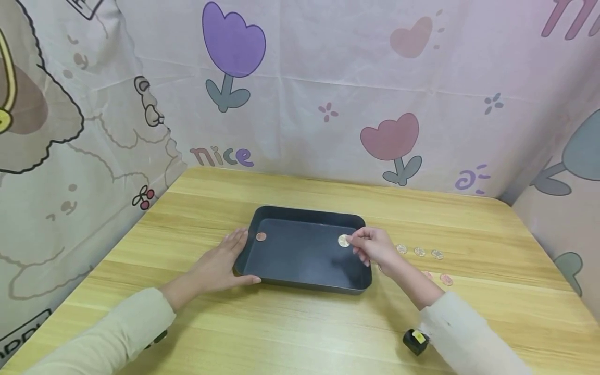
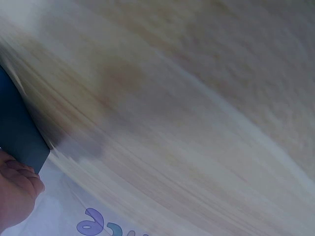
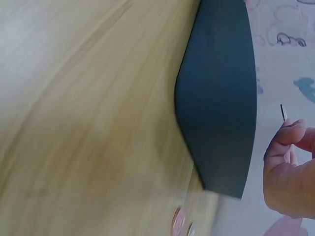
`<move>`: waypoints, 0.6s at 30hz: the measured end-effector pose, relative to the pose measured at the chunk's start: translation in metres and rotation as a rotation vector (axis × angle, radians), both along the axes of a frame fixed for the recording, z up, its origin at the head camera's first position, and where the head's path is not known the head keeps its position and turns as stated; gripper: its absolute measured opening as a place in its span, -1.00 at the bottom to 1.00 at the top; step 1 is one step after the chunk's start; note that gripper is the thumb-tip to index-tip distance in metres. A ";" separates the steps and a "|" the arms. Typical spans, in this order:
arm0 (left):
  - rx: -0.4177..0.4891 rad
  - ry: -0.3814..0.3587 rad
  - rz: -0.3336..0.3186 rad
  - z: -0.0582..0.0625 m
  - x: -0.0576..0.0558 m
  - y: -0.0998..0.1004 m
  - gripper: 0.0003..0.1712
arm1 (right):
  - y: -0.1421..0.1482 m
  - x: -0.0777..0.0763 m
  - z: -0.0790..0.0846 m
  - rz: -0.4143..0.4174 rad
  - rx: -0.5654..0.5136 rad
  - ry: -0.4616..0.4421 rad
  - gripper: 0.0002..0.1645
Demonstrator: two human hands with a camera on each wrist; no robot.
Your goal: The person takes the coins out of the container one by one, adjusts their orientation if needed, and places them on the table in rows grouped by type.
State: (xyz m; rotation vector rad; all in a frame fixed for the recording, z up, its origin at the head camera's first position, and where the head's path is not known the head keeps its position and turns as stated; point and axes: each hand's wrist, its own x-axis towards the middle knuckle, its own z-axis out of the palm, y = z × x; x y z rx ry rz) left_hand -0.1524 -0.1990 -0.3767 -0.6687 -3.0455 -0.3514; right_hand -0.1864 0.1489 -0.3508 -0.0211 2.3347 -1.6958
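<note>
A dark rectangular baking tray [image 1: 300, 255] lies on the wooden table. Against its left wall rests my left hand [image 1: 217, 268], fingers extended along the side and thumb at the near edge. Between thumb and fingertips, my right hand [image 1: 375, 247] pinches a pale, shiny coin [image 1: 344, 240] over the tray's right part. Edge-on, that same coin [image 3: 283, 112] stands out above the tray's wall in the right wrist view. One copper-coloured coin [image 1: 261, 236] shows inside the tray at the left.
Right of the tray, three silvery coins [image 1: 419, 252] lie in a row on the table [image 1: 304, 328]. Nearer are reddish coins [image 1: 446, 280], some partly hidden by my right forearm. A small black box [image 1: 415, 341] sits at my right sleeve. Printed cloth [image 1: 300, 94] hangs behind.
</note>
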 end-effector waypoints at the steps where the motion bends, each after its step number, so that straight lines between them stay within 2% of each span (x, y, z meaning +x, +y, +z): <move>1: -0.001 0.002 0.001 0.000 0.000 0.000 0.29 | 0.004 0.001 0.000 -0.006 -0.004 -0.007 -0.85; 8: -0.007 0.007 -0.001 -0.002 -0.001 -0.001 0.30 | 0.035 0.008 0.000 -0.008 -0.034 -0.032 -0.85; 18: -0.021 -0.001 -0.006 0.001 -0.001 0.000 0.29 | 0.083 0.020 0.001 -0.038 0.011 -0.021 -0.78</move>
